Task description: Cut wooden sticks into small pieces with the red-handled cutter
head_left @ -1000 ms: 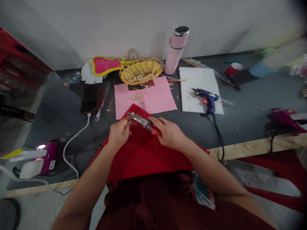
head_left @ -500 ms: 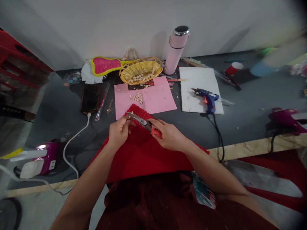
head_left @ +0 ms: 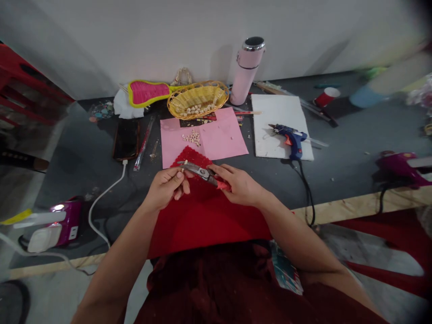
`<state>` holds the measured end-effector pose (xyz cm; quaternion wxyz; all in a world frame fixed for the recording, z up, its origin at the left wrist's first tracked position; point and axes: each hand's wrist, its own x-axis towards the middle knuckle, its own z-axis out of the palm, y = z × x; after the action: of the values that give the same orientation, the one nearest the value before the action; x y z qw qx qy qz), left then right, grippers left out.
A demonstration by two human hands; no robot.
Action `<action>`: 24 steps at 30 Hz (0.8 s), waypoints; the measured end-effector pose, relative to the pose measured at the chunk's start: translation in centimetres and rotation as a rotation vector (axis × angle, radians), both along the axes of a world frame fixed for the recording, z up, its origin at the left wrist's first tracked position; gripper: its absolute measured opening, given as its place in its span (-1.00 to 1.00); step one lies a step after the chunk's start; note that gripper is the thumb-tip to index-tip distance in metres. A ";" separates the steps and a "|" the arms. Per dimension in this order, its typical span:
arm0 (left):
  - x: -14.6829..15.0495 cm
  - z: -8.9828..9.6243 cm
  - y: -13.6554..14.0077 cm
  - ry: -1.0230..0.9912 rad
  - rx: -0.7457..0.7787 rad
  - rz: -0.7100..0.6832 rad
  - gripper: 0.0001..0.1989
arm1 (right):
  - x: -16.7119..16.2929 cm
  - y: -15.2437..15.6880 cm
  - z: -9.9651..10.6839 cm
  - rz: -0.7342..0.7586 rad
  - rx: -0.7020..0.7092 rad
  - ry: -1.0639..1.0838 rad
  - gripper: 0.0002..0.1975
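My right hand [head_left: 241, 185] is wrapped round the red-orange handles of a pair of pruning shears [head_left: 201, 172], whose curved grey blades point left. Between the thumb and forefinger of my left hand [head_left: 165, 188] is a thin pale stick [head_left: 185, 164], set at the blades near their tips. How far the blades are apart is hard to make out. Beneath both hands a red cloth [head_left: 209, 220] spreads over the table edge and my lap. Just beyond it, small pale cut pieces [head_left: 192, 138] lie heaped on a folded pink paper [head_left: 227, 141].
Behind the paper sits a yellow wicker basket [head_left: 199, 95] with more pale pieces. A pink flask [head_left: 248, 72] stands beside it. To the right, a blue glue gun [head_left: 294, 143] rests on a white board [head_left: 270, 108]. A corded phone [head_left: 126, 139] lies left. Another person's arm [head_left: 398, 76] is at far right.
The shears and my right hand have shifted slightly right and down. My left hand's lower fingers have uncurled somewhat, and the pale stick shows more clearly at the blades.
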<state>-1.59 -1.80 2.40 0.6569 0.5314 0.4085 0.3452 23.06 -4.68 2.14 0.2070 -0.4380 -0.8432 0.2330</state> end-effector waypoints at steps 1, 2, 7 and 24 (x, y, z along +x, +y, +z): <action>0.1 0.0 0.0 0.008 0.008 0.011 -0.70 | -0.2 -0.1 0.1 -0.017 -0.004 -0.013 -0.35; 0.1 -0.1 0.0 0.027 0.025 0.025 -0.70 | -0.4 -0.3 0.2 -0.036 -0.006 -0.031 -0.36; 0.6 -0.6 0.1 0.125 0.122 0.096 -0.68 | -1.3 -0.9 0.1 -0.113 -0.006 -0.090 -0.39; 0.8 0.2 0.2 0.434 0.468 0.106 -0.73 | -0.8 -0.3 -0.3 -0.101 0.067 -0.172 -0.33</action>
<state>-0.82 -1.65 2.63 0.3956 0.7072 0.4756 0.3423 22.26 -4.98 1.80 0.1601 -0.4913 -0.8419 0.1555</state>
